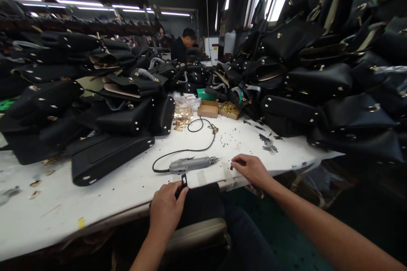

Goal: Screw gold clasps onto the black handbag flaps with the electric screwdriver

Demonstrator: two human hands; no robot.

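Observation:
My left hand [167, 203] is closed at the table's front edge, thumb and forefinger around a small black slotted plate [184, 180]. Under that hand a black bag [205, 203] lies against the edge, its light lining facing me. My right hand [251, 169] hovers low over the white table with thumb and forefinger pinched together. A tiny dark piece [231, 167] shows right by those fingertips; whether they grip it is unclear. Between the hands lies a grey electric screwdriver [192, 164], its bit pointing right and its black cord [182, 150] looping back.
Black handbags are piled at left [111, 152] and right [321, 80]. Toward the back stand a cardboard box [208, 109], a box of gold-coloured small parts [229, 110] and gold metal fittings [182, 114]. Tweezers [253, 125] and dark plates [269, 144] lie right. A person [184, 46] sits beyond.

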